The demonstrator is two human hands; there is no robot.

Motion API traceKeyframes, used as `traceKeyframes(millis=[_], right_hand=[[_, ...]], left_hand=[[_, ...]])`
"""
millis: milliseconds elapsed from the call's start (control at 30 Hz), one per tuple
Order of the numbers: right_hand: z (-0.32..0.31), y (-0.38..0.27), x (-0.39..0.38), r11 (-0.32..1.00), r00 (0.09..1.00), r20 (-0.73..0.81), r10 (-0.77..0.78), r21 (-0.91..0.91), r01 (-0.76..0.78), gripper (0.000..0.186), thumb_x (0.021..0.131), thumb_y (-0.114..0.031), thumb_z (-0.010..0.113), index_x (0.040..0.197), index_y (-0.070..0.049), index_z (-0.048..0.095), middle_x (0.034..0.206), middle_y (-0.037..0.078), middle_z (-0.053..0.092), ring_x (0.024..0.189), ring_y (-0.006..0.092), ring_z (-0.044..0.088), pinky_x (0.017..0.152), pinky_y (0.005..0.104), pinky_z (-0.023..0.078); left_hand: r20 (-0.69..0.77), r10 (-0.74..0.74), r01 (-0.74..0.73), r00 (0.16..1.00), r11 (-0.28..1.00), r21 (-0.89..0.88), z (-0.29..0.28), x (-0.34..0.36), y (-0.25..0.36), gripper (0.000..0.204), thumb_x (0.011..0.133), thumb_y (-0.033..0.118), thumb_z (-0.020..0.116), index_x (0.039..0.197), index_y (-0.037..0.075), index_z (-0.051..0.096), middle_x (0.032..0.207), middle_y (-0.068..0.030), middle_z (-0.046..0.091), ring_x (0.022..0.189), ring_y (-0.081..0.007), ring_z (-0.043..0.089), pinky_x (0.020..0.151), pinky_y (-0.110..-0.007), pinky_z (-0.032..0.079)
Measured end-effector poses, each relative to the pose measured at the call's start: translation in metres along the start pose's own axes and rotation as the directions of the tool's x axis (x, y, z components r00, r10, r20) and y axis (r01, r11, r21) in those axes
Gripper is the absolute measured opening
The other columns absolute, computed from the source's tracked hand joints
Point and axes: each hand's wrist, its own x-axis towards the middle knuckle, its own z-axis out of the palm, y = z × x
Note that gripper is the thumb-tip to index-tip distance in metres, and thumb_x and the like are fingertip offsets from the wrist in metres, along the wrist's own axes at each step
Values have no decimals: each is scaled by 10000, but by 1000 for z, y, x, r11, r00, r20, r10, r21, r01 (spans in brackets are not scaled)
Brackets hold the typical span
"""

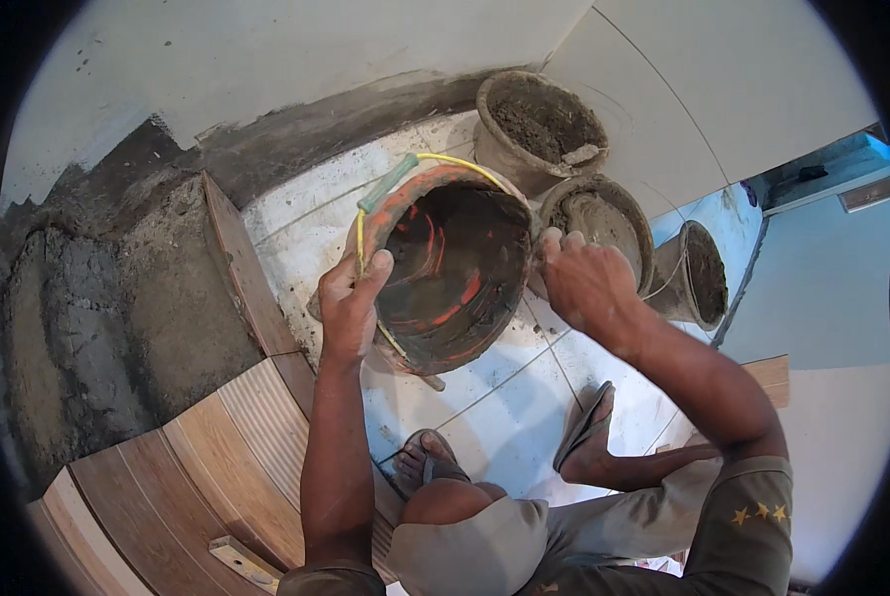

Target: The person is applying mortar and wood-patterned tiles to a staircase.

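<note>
An orange bucket (499, 223), its inside coated with wet grey mortar, is tipped so that its mouth faces me. My left hand (350, 308) grips the left side of its rim, thumb over the edge. Closed at the opposite side of the rim is my right hand (589, 283), its fingers partly hidden by the knuckles. A yellow wire handle (465, 162) with a green grip (388, 183) lies along the upper and left rim. The end of a small stick-like piece (431, 381) shows beneath the bucket.
Mortar-filled buckets stand to the right: one far (544, 119), one beside my right hand (609, 214), one farther right (705, 273). At left, a rough mortar bed (97, 328) meets an upright brown edge (241, 263). Wood-look tiles (191, 467) and a pale bar (244, 562) lie lower left.
</note>
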Motion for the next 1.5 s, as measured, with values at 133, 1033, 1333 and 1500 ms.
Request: traceKeyframes(millis=[133,1033,1333,1500], right_hand=[[76,26,-6,946,931,269,-248,272,173,298,1015,-293,479,1033,-10,572,810,222,651,729,369,677,655,466,549],[82,-52,17,940,932,352,-90,339,-37,343,1010,-266,471,950,2,675,882,217,722,843,401,708,759,501,557],[60,-77,5,319,725,588,-359,807,-497,385,1055,-410,479,1110,-45,588,705,58,585,517,163,600,446,326,477],[65,-91,-10,-10,742,533,-407,809,-587,444,1029,-507,497,1035,-66,553,716,29,556,496,144,561,425,308,472]], left_hand=[[-53,108,-105,993,993,58,16,-3,2,359,986,202,635,1223,-66,657,1063,-41,674,966,-95,557,882,-251,438],[9,79,-80,997,991,108,5,-2,-6,223,961,165,672,1012,-51,691,845,6,602,819,-78,496,749,-257,415],[119,41,-65,992,977,205,9,-6,-3,233,972,182,646,1038,-37,690,877,9,601,837,-87,499,760,-271,400],[100,84,-98,991,985,145,6,-5,-7,302,982,183,624,1169,-46,681,926,-18,628,880,-93,530,803,-259,429]])
